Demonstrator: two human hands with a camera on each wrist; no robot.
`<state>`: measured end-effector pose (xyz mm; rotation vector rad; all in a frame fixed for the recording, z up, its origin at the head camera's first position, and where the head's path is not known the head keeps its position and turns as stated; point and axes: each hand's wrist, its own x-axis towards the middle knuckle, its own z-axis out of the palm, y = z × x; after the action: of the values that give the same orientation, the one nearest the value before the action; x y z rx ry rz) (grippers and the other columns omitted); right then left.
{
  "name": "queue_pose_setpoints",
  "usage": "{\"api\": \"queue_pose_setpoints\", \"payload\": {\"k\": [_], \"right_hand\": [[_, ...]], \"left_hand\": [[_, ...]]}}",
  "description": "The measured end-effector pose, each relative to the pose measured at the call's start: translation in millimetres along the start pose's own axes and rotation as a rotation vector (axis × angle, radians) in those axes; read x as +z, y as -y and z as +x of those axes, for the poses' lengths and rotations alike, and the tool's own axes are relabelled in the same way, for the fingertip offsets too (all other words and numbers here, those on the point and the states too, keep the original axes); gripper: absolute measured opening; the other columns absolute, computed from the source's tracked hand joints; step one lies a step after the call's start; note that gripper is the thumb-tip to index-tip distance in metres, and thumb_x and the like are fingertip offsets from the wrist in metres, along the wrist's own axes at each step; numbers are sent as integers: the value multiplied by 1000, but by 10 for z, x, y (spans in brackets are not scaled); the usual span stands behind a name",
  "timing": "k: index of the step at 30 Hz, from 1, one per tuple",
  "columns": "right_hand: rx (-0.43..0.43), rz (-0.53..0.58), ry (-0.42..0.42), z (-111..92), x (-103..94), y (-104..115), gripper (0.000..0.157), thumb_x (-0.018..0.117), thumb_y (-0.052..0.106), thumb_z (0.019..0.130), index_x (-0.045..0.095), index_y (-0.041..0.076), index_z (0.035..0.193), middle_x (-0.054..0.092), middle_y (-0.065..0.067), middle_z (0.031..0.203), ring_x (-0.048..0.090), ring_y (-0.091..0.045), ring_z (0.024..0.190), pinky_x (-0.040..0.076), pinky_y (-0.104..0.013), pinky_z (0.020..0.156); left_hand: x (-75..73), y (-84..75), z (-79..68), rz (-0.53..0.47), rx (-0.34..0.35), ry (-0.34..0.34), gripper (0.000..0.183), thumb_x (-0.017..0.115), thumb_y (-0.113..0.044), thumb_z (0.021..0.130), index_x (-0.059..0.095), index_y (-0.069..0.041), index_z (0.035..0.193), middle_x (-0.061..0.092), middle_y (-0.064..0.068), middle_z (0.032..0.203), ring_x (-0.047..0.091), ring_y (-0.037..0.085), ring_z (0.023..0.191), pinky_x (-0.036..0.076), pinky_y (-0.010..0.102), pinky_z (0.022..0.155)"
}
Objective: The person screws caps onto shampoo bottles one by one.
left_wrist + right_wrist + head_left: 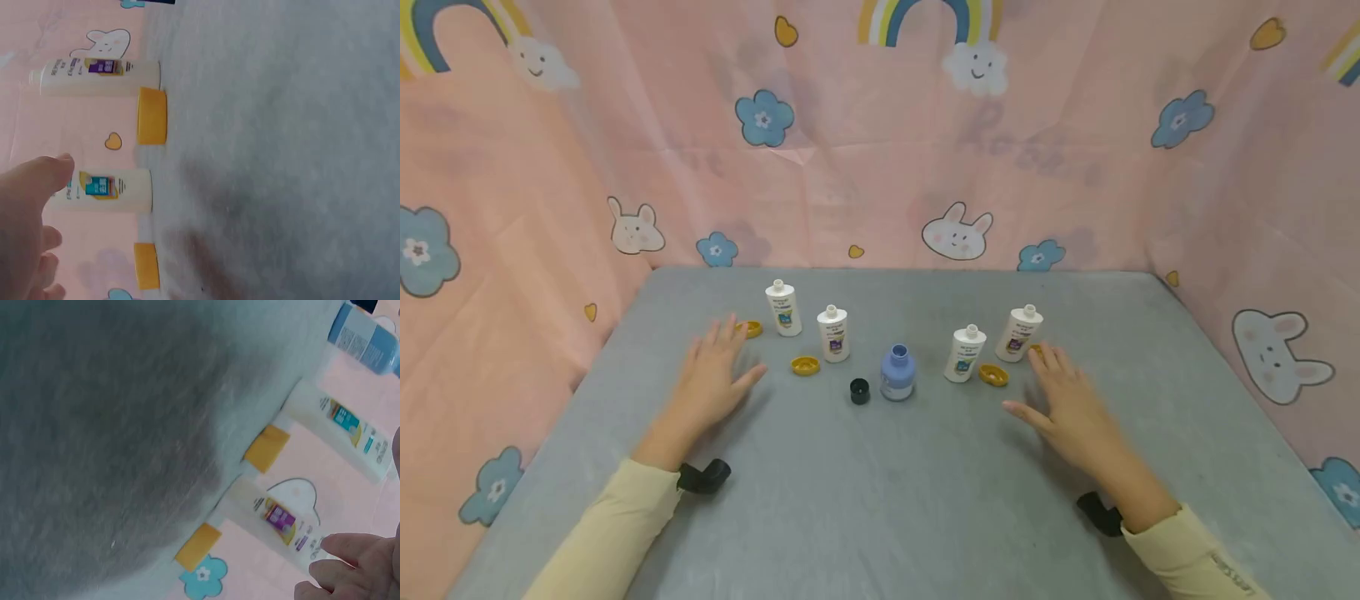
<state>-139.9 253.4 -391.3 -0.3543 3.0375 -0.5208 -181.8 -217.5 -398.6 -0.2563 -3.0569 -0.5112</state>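
Note:
My left hand (706,387), fingers spread and holding nothing, hovers over the left of the table. Just beyond it stand two uncapped white bottles, one with a teal label (783,308) and one with a purple label (833,335). A gold cap (805,366) lies beside them; another gold cap (147,266) is partly covered by the fingers in the head view. My right hand (1072,412) is likewise spread, near a purple-labelled white bottle (1019,333) and a teal-labelled one (965,354), both uncapped. One gold cap (993,375) lies between; another (198,546) sits by my right fingertips.
An uncapped blue bottle (898,375) stands mid-table, with a black cap (860,391) to its left. The grey tabletop (880,500) stretches toward me. A pink patterned curtain (850,167) rises behind the table and along both sides.

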Motion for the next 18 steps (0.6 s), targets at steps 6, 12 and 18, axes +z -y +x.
{"api": "queue_pose_setpoints", "payload": {"k": [6,12,18], "right_hand": [[-22,24,-5,-21,54,65,96,57,55,96,12,-5,156,2,-27,164,3,-47,152,12,-70,117],[-42,26,-18,-26,62,169,97,59,54,95,12,-5,157,4,-27,164,6,-47,152,14,-68,118],[-50,53,-7,-29,98,265,98,64,51,93,12,-1,158,6,-25,165,7,-46,152,14,-67,119]], "left_hand": [[67,-94,-7,-13,16,16,76,57,-42,99,25,-3,157,15,21,165,12,43,153,8,63,122],[104,-205,-46,-22,45,5,78,57,-44,99,24,-4,157,20,16,165,13,41,153,9,62,123],[165,-281,-96,-47,63,12,80,58,-45,98,23,-5,158,20,16,165,14,39,154,11,59,124]]}}
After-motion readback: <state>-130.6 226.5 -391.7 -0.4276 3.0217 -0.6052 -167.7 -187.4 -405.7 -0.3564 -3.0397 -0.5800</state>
